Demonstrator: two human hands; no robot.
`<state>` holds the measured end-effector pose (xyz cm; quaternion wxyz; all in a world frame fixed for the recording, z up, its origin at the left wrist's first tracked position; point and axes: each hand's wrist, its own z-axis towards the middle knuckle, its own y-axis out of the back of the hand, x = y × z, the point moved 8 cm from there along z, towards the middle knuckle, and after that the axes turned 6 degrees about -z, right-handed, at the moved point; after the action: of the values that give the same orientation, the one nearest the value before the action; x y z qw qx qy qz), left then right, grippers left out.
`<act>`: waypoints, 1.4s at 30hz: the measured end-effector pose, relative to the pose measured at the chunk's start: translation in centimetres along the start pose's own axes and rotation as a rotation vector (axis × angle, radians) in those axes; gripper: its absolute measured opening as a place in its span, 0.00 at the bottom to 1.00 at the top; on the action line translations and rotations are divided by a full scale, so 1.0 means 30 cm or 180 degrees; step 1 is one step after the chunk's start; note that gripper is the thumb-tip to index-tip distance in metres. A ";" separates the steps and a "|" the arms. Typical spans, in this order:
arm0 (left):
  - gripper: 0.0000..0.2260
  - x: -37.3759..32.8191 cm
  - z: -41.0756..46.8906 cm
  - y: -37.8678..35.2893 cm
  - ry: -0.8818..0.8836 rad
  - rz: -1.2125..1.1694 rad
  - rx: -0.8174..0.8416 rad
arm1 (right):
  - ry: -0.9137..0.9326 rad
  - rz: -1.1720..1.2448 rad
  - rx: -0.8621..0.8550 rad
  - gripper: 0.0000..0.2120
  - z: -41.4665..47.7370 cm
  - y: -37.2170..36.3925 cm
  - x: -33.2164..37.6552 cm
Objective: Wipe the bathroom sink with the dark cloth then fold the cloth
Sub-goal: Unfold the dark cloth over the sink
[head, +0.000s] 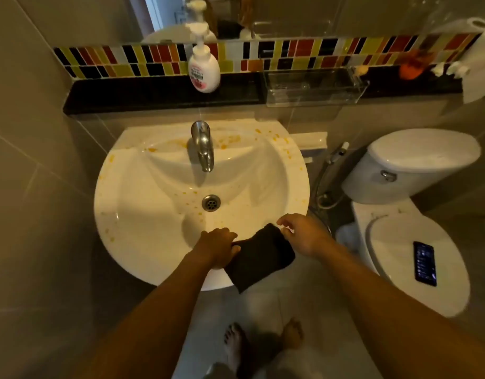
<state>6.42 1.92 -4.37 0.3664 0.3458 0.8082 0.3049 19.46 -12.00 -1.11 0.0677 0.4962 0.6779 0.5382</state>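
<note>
Two bare feet [237, 348] stand on the tiled floor [290, 310] below the basin. Above them, the dark cloth [259, 258] lies folded over the front rim of the white sink [142, 242], its lower part hanging past the rim toward the floor. The left hand [218, 248] rests on the rim and grips the cloth's left edge between thumb and fingers. The right hand [304, 233] is at the cloth's upper right corner with the fingers spread and loose; whether they touch the fabric cannot be told.

Inside the bowl, yellow-orange spots lie around the drain [211, 202] and along the left and right rims. A chrome tap [202, 144] stands at the back edge of the sink, with more orange smears beside it. To the right, a phone [425, 266] lies on the closed toilet lid [399, 242]. On the dark ledge [153, 95] behind the sink stand a pump soap bottle [203, 64] and a clear plastic tray [315, 87].
</note>
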 end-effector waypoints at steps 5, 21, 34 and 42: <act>0.17 0.034 0.015 -0.075 0.0044 -0.0141 -0.0058 | -0.0099 0.0000 0.0049 0.16 -0.004 -0.081 -0.032; 0.10 0.043 -0.009 0.022 0.0320 -0.1794 -0.0538 | 0.0048 -0.0027 -0.0028 0.19 0.023 -0.111 0.021; 0.07 -0.207 -0.082 0.349 -0.0462 -0.2280 -0.0165 | 0.0661 -0.0432 0.0017 0.12 -0.013 0.153 0.232; 0.05 -0.212 -0.106 0.432 -0.0607 -0.1166 -0.0409 | 0.0337 -0.0208 -0.0167 0.04 -0.083 0.335 0.224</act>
<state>11.35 3.63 9.46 0.5118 0.1964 0.7981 0.2500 20.56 -9.36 10.90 0.0623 0.4427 0.6820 0.5789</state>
